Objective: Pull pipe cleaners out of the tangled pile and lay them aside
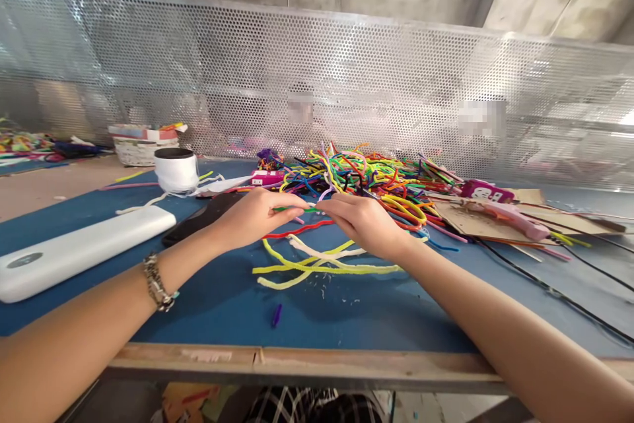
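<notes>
My left hand (260, 212) and my right hand (364, 222) meet over the blue table top (208, 297), fingers pinched together. Between them runs a short green pipe cleaner (297, 209), held at both ends. Just under the hands lie a red pipe cleaner (297, 230) and several loose yellow pipe cleaners (317, 266) with a white one among them. A big tangled heap of coloured pipe cleaners (366, 175) sits right behind the hands. A bracelet is on my left wrist.
A white power bank (74, 251) lies at the left, a black phone (203, 215) beside it, a white tape roll (176, 169) behind. A pink glue gun (510, 215) rests on cardboard (475, 225) at the right, with black cables (545, 284). A perforated metal screen (347, 80) closes the back.
</notes>
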{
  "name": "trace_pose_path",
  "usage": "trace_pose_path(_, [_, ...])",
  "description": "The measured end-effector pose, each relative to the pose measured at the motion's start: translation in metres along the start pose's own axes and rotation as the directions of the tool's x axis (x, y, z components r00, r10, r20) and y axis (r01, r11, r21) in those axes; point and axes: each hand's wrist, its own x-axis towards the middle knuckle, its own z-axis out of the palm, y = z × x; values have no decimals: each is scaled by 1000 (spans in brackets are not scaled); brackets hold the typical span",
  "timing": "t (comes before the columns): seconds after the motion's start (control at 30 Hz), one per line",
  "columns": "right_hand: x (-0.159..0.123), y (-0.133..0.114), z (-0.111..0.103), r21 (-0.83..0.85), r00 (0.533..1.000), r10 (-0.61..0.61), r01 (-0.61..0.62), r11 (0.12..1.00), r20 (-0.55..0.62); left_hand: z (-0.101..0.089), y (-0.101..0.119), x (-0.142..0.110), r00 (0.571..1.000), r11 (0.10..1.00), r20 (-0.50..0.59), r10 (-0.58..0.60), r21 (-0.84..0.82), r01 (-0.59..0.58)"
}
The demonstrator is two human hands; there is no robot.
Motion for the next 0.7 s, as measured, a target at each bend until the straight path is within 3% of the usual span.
trace_pose_path(0.27, [2, 0, -8, 97, 997, -57, 52, 994, 53, -8, -8, 1, 998, 999, 63, -16, 37, 14])
trace_pose_path(0.5, [1, 0, -9, 74, 991, -36, 26, 997, 127, -7, -10, 1, 995, 999, 99, -15, 45, 10])
trace_pose_path(0.7, [2, 1, -9, 99, 996, -50, 42, 994, 80, -8, -10, 2, 995, 999, 103, 8, 43, -12])
